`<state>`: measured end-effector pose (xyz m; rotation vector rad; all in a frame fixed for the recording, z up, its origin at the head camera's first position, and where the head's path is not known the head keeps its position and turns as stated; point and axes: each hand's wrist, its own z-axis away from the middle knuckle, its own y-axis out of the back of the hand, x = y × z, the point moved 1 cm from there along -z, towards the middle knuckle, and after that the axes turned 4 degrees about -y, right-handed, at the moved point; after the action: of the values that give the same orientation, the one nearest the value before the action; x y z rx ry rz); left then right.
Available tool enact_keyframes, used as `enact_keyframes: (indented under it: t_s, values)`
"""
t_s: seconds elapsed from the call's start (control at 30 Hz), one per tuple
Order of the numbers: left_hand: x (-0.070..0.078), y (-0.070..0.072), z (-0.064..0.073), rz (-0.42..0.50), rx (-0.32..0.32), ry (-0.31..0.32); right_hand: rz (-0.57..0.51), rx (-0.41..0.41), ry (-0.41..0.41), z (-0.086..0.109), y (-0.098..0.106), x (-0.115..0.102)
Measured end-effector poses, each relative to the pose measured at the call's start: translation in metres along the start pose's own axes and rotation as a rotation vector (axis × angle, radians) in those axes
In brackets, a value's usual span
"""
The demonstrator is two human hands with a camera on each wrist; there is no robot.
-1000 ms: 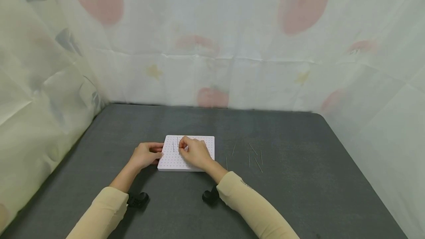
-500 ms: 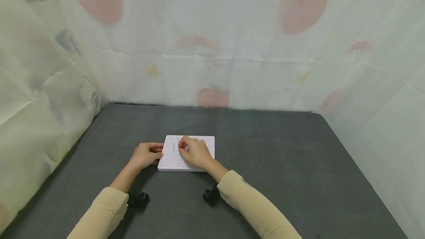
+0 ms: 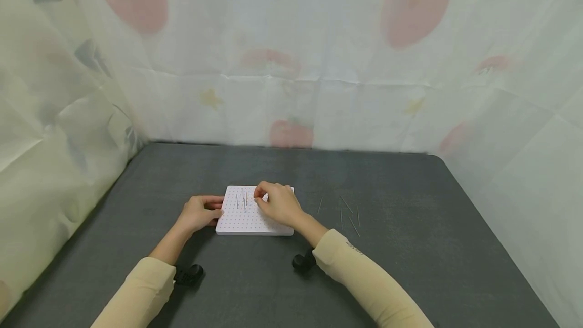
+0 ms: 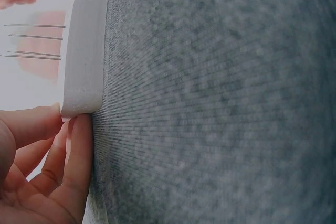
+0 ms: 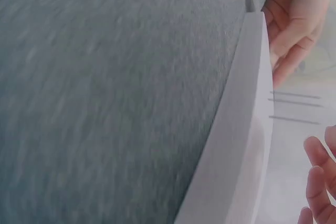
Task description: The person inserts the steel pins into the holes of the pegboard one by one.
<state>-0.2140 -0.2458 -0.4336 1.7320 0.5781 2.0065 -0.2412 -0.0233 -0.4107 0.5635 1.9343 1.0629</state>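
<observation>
A white board with rows of small holes lies on the dark table. Several thin metal pins stand upright in its left part; the left wrist view shows these pins side by side. My left hand holds the board's left edge, thumb on top and fingers against the side, as the left hand also shows in the left wrist view. Over the board's right half hovers my right hand, to the right of the pins. Its fingers are bent and apart, with nothing visible between them.
Several loose pins lie scattered on the table right of the board. A patterned curtain hangs behind the table and along both sides. A black device sits at the left wrist.
My right hand has let go of a pin, which now stands in the board, and has moved right. The right forearm now covers one loose pin. The left hand has stayed put.
</observation>
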Motion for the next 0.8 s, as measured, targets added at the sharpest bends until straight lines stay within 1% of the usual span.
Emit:
enact_keyframes:
  t_s: [0.17, 0.4, 0.6, 0.8]
  values:
    - [0.000, 0.000, 0.000, 0.001, -0.003, -0.006, 0.000, 0.004, 0.022, 0.003, 0.011, 0.009]
    - [-0.002, 0.001, 0.000, 0.006, -0.009, -0.007, -0.017, 0.005, 0.027, 0.009, 0.025, 0.023]
    - [-0.004, 0.002, 0.000, 0.021, -0.017, -0.027, -0.042, 0.003, 0.006, 0.016, 0.035, 0.035]
    - [-0.002, 0.003, 0.001, 0.019, -0.009, -0.023, -0.069, -0.014, -0.008, 0.024, 0.047, 0.050]
